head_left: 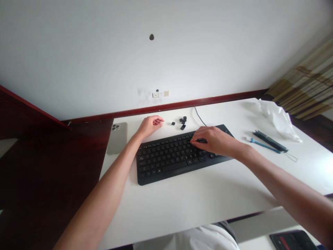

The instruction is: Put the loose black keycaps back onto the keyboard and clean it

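No words, brand or numbers you can read anywhere in view. Your black keyboard [169, 168] has pale legends printed on its keycaps, but they're too small and soft to make out. Only sign you can pick out: what looks like a four-pane Windows logo, on a bottom-row key [159, 171] left of the spacebar [174, 166]. Red marks on the dark flat item [292, 240] at your lower right: blurred, can't tell if they're lettering.
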{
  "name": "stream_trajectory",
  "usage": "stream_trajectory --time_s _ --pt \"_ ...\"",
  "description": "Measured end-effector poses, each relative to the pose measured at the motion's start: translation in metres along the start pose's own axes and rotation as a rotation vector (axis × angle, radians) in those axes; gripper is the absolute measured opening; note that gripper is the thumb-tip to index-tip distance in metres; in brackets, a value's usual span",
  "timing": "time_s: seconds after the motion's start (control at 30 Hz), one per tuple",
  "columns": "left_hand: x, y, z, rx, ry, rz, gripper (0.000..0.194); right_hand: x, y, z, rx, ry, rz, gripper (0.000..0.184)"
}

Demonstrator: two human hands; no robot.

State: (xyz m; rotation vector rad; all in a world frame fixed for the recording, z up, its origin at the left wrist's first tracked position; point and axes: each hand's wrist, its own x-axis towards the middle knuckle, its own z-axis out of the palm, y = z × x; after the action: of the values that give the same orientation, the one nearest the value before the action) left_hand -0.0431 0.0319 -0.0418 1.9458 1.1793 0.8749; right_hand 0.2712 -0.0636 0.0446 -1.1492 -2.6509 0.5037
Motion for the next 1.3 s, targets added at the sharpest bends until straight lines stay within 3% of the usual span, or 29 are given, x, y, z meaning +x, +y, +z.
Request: stream_trajectory --time_s 0.17,0.27,0.37,0.47,0.53,0.73,1.13,1.3 --pt "-0.001 0.002 -0.001 0.033 -0.001 -0.016 0.021 0.054 0.017 -0.051 -0.092 0.061 -0.054 0.02" --pt "-0.002 0.003 -0.002 0.033 -0.004 -0.03 0.019 0.082 0.023 -0.062 -0.164 0.064 0.003 0.023" --pt "-0.002 0.003 -0.001 0.046 0.001 -0.055 0.019 0.097 0.025 -0.051 -0.145 -0.037 0.023 0.02" --pt "-0.002 0.001 0.0 0.051 0.009 -0.055 0.019 0.1 0.026 -0.032 -0.104 -0.197 0.077 0.02" --pt "-0.002 0.0 0.0 0.056 0.008 -0.048 0.02 0.098 0.028 -0.022 -0.112 -0.236 0.078 0.022" --pt "-0.001 -0.002 0.0 0.031 0.006 -0.034 0.018 0.098 0.036 -0.011 -0.18 -0.265 0.073 0.031" --pt "0.0 -0.003 0.001 0.023 0.013 -0.027 0.019 0.104 0.014 -0.002 -0.137 -0.26 -0.064 0.029" --pt "0.0 -0.002 0.0 0.029 0.016 -0.04 0.021 0.103 0.026 -0.012 -0.07 -0.183 -0.043 0.027"
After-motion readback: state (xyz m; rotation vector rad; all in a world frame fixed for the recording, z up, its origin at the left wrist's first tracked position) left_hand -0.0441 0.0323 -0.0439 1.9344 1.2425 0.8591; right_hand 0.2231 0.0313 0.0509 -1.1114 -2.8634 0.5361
